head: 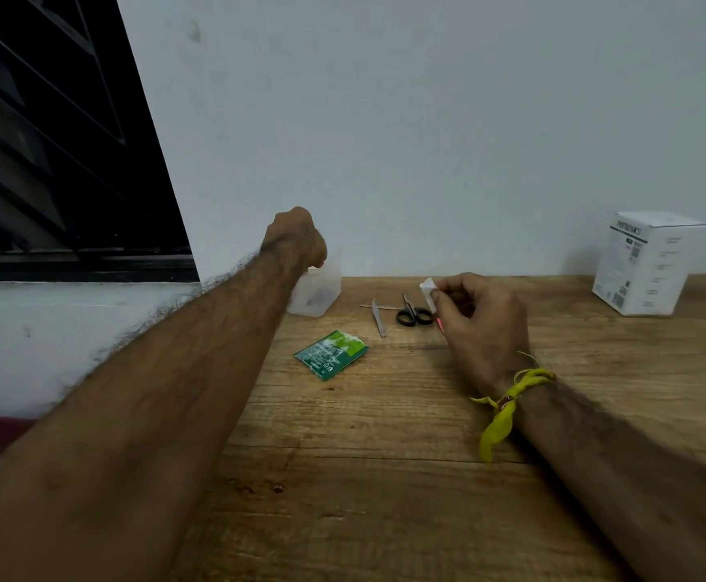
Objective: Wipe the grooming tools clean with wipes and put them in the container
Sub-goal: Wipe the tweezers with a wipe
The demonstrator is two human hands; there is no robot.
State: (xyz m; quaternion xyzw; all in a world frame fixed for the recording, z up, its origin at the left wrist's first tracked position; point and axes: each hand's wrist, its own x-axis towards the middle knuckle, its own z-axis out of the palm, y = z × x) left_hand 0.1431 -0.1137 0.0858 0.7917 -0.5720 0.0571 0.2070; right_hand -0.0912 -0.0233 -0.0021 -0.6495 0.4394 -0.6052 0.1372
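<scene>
A folded white wipe (428,292) is pinched by the right hand (479,325); the left hand (296,239), fingers hidden, is held over the translucent plastic container (315,294), so another tool must be picked next.

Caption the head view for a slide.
Left hand over the container; right hand pinches a wipe beside scissors.

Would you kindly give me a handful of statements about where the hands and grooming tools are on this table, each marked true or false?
1. The right hand pinches a white wipe. True.
2. The scissors lie inside the container. False: they lie on the wooden table, to the right of the container.
3. The left hand is above the translucent container. True.
4. The green wipe packet stands on the white box. False: it lies flat on the table, far left of the box.
5. A metal nail file lies just left of the scissors. True.
</scene>
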